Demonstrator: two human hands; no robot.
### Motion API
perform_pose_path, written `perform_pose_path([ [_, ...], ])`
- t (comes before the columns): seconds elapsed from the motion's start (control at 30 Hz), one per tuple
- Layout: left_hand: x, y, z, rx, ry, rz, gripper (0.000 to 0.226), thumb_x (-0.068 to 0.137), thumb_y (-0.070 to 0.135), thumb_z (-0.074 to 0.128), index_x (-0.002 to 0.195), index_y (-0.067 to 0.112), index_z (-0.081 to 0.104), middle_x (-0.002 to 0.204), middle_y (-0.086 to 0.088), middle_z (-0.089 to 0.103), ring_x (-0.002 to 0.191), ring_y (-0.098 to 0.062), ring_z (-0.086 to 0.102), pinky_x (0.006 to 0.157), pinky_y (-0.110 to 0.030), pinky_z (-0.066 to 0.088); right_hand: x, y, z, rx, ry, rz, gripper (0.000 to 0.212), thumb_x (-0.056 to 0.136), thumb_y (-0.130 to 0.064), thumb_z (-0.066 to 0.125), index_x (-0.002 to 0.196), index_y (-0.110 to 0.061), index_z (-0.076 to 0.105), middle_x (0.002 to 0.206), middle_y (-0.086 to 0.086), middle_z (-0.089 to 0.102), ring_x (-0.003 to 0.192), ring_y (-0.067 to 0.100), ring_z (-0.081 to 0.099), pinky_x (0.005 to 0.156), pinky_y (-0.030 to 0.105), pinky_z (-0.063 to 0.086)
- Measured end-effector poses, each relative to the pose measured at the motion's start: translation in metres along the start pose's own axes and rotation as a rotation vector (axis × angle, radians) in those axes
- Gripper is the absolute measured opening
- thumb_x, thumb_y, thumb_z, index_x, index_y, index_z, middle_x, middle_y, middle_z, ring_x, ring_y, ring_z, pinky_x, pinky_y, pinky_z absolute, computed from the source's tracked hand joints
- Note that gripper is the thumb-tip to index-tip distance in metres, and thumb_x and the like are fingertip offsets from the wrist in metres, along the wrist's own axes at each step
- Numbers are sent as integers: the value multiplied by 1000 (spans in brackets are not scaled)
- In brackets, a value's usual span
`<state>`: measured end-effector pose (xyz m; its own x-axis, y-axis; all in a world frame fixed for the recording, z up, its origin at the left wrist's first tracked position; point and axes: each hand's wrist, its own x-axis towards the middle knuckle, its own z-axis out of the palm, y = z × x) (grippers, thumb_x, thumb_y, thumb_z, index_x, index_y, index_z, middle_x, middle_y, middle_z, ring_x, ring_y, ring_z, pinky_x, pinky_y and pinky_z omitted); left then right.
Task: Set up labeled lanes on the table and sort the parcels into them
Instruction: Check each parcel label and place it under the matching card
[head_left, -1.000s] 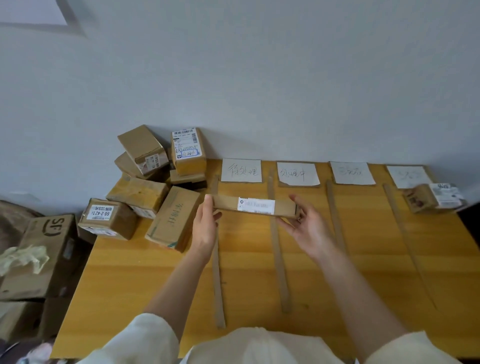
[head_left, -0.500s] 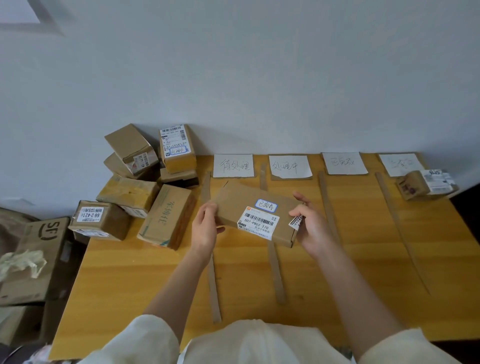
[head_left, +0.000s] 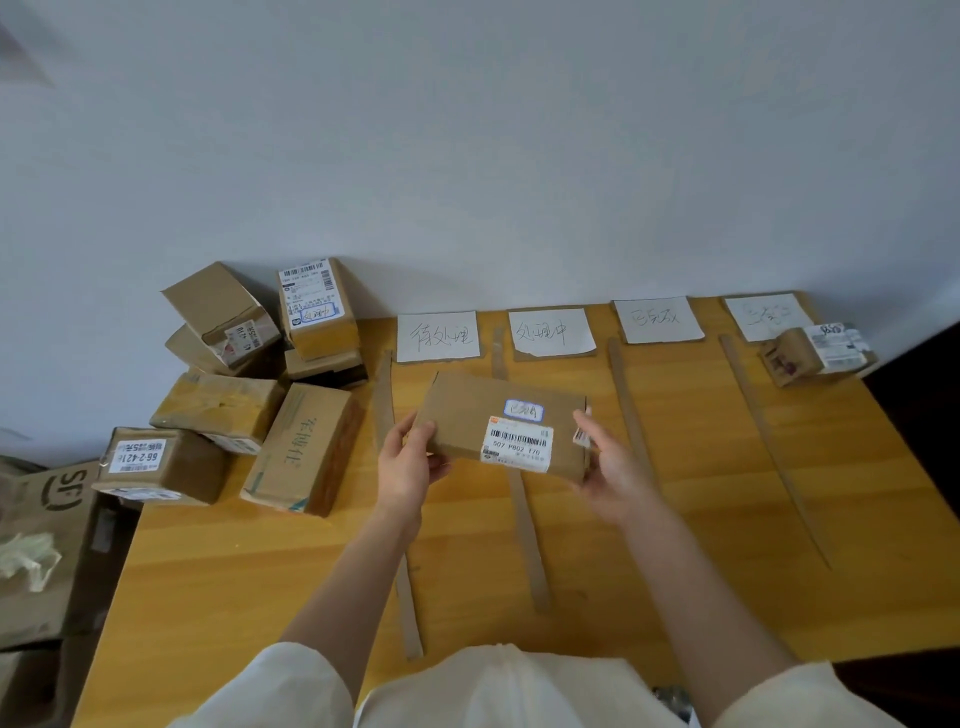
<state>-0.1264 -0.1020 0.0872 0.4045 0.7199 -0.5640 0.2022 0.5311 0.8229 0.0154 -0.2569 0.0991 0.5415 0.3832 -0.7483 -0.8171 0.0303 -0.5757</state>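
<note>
Matt cardboard parcel (head_left: 498, 415), glossy wooden table (head_left: 675, 545), seemingly paper labels (head_left: 437, 336).

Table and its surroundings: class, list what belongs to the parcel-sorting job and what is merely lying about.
Belongs: held parcel; left hand; right hand; four paper lane labels; cardboard divider strips; unsorted parcel pile; sorted parcel.

Lying about: big box beside the table; crumpled wrapping.

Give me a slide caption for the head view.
Both hands hold a parcel over the lanes.
</note>
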Motion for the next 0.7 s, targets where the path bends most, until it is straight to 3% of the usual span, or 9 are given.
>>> perform_pose_path([
  [0.07,-2,-2,7,-8,-21,-14,38,96,24,54,133,24,46,108,-6,64,89,-25,68,79,-33,58,-1,0,-3,265,-1,-58,22,89,-26,68,103,-9,64,95,11,72,94,23,68,75,34,61],
  [0.17,-3,-6,19,-38,-61,-47,40,95,20,54,134,22,44,112,-11,64,90,-28,69,81,-35,58,1,3,-8,398,-55,-57,35,87,-27,70,116,-9,62,108,15,71,106,25,67,86,39,57],
  [0.37,-11,-21,50,-5,-158,-82,39,93,17,57,129,21,43,111,-11,66,95,-30,69,85,-37,57,8,23,-9,139,-121,-24,28,92,-7,64,118,-13,61,109,6,71,98,18,68,83,31,57],
  [0.53,-9,-36,70,208,-204,-91,38,95,26,56,130,19,45,106,0,64,98,-20,66,81,-33,55,24,9,-37,147,21,-38,22,92,-1,58,111,-13,60,98,9,68,90,23,67,82,38,56],
  [0.6,-8,-43,77,294,-198,-86,36,96,29,53,130,20,44,105,2,63,97,-18,65,81,-33,53,32,-4,-59,55,112,-62,18,92,-4,56,107,-14,59,90,6,67,83,20,65,76,37,56],
  [0.7,-6,-53,88,445,-179,-77,38,96,32,53,131,18,48,106,1,62,99,-20,64,87,-39,53,43,-26,-95,-81,212,-92,25,92,-10,54,116,-13,58,89,2,65,78,15,62,68,32,53],
])
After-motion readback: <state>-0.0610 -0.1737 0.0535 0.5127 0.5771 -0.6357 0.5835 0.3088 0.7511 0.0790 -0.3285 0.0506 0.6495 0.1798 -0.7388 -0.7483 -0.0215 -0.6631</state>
